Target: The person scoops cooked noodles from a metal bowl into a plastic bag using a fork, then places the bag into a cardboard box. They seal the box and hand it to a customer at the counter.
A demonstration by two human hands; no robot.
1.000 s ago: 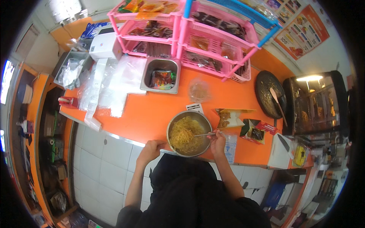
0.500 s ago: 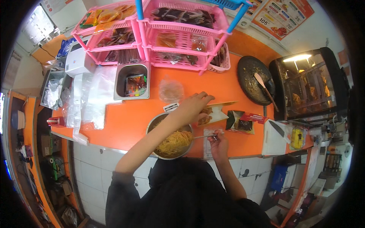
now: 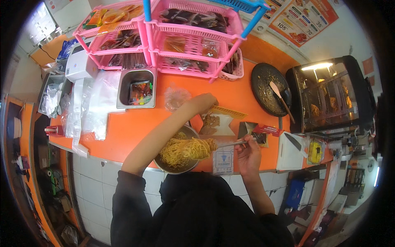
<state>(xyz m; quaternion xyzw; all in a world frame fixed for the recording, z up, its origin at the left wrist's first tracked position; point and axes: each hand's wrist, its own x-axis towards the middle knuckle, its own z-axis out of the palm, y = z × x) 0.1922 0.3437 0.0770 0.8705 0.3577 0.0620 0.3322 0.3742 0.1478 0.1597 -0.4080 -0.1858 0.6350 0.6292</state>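
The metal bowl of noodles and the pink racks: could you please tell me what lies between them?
In the head view, a crumpled clear plastic bag lies on the orange counter between them, beside the left hand.

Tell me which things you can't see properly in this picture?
Head view only:
- Metal bowl: mostly covered by noodles and the left forearm.
- Left hand: fingertips too small to tell what they touch.
- Utensil in the right hand: its tip is buried in noodles.
- Packets in the pink racks: too small to identify.

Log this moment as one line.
left hand: reaching over orange counter, by clear bag | right hand: holds utensil lifting noodles over metal bowl
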